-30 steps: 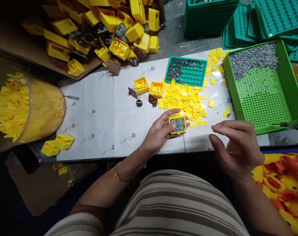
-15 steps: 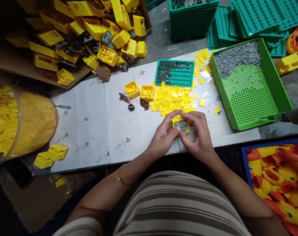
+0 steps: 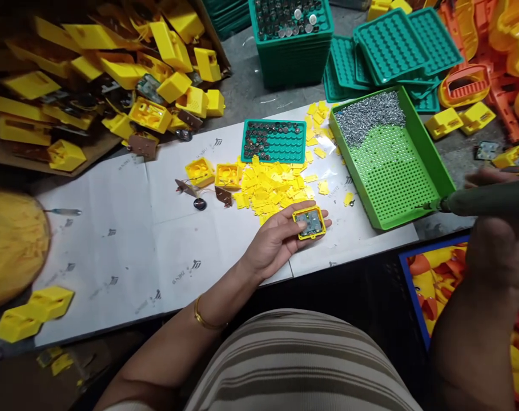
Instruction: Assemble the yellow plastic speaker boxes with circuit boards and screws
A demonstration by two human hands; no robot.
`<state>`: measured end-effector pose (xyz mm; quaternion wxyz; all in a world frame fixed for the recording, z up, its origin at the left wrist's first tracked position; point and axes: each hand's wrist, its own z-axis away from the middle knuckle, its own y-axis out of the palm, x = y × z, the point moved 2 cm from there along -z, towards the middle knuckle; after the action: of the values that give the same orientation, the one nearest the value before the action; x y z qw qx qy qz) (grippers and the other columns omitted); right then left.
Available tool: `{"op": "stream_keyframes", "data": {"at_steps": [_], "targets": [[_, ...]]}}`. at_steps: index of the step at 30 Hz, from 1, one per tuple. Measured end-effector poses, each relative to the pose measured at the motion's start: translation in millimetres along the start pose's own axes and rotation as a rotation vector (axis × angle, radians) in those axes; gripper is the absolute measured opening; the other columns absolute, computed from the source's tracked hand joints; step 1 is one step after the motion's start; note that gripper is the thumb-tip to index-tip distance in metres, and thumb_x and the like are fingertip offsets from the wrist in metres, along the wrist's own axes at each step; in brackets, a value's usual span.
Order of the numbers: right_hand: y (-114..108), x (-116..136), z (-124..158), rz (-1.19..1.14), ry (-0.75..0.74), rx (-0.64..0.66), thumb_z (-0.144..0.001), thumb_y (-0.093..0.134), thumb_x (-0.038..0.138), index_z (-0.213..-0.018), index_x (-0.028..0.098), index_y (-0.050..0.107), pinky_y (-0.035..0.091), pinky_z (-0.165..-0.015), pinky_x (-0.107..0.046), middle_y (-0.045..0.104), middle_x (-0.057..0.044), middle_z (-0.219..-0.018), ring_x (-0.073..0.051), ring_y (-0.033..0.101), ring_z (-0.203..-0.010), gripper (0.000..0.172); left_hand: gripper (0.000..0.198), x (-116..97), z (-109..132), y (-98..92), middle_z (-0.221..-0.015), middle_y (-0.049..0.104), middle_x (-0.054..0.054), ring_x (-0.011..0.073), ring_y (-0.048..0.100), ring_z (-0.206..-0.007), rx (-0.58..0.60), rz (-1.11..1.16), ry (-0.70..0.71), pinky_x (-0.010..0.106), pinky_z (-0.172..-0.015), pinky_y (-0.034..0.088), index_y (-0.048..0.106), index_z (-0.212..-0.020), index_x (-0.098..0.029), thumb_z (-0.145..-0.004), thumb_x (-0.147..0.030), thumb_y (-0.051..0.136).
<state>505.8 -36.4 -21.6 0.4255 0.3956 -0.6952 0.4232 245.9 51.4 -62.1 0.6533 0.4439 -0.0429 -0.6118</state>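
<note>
On the fingers of my left hand (image 3: 280,237) rests a small square yellow plastic case (image 3: 322,228), open side up. My left thumb presses on the grey circuit board (image 3: 313,221) inside it. At the right edge, my right hand (image 3: 499,248) is wrapped round a dark electric screwdriver (image 3: 477,200), slightly blurred. The tool lies level, its thin bit pointing left over the near end of a green perforated tray (image 3: 413,162). Silver screws (image 3: 370,117) are heaped at that tray's far end.
Loose yellow plastic pieces (image 3: 272,185) lie beyond my left hand, beside a teal tray (image 3: 285,149) of small round metal parts. Two open yellow cases (image 3: 228,176) with wired boards sit left of them. A carton of yellow housings (image 3: 173,48) stands at back left.
My right hand has left the yellow case and moved right to the electric screwdriver. My left hand keeps the case, now more fully visible. The view has shifted right.
</note>
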Motion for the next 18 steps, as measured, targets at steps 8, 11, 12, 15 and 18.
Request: {"op": "stream_keyframes", "data": {"at_steps": [8, 11, 12, 15, 18], "targets": [[-21, -5, -37, 0.008, -0.095, -0.217, -0.070, 0.075, 0.029, -0.102, 0.028, 0.070, 0.050, -0.051, -0.035, 0.065, -0.001, -0.066, -0.019, 0.060, -0.054, 0.032, 0.030, 4, -10, 15.3, -0.124, 0.063, 0.019, 0.0311, 0.063, -0.110, -0.033, -0.002, -0.072, 0.041, -0.100, 0.047, 0.058, -0.111, -0.008, -0.081, -0.010, 0.058], [-19, -3, -48, -0.093, -0.130, -0.272, -0.074, 0.071, 0.028, -0.102, 0.025, 0.067, 0.054, -0.055, -0.034, 0.066, 0.000, -0.068, -0.018, 0.063, -0.056, 0.029, 0.037, 10, -15, 24.0, -0.125, 0.062, 0.019, 0.0319, 0.063, -0.110, -0.018, -0.049, -0.167, 0.041, -0.097, 0.050, 0.052, -0.119, -0.010, -0.082, -0.010, 0.058], [-19, -3, -52, -0.121, -0.172, -0.330, -0.073, 0.072, 0.027, -0.102, 0.025, 0.065, 0.055, -0.055, -0.033, 0.064, 0.001, -0.067, -0.017, 0.062, -0.055, 0.030, 0.039, 13, -18, 26.9, -0.125, 0.062, 0.020, 0.0321, 0.063, -0.110, -0.009, -0.080, -0.196, 0.042, -0.095, 0.052, 0.050, -0.121, -0.011, -0.083, -0.011, 0.058], [-17, -11, -64, -0.147, -0.267, -0.500, -0.073, 0.071, 0.027, -0.095, 0.023, 0.063, 0.051, -0.047, -0.028, 0.054, 0.005, -0.057, -0.012, 0.055, -0.045, 0.023, 0.039, 21, -25, 35.3, -0.122, 0.063, 0.020, 0.0315, 0.065, -0.105, -0.004, -0.192, -0.267, 0.038, -0.086, 0.056, 0.049, -0.121, -0.010, -0.083, -0.011, 0.059], [-14, -24, -75, -0.129, -0.289, -0.666, -0.075, 0.069, 0.031, -0.085, 0.022, 0.061, 0.045, -0.042, -0.025, 0.047, 0.007, -0.051, -0.011, 0.050, -0.040, 0.016, 0.038, 28, -31, 41.1, -0.123, 0.063, 0.020, 0.0304, 0.066, -0.104, -0.010, -0.231, -0.310, 0.034, -0.084, 0.058, 0.051, -0.118, -0.007, -0.082, -0.009, 0.060]]}}
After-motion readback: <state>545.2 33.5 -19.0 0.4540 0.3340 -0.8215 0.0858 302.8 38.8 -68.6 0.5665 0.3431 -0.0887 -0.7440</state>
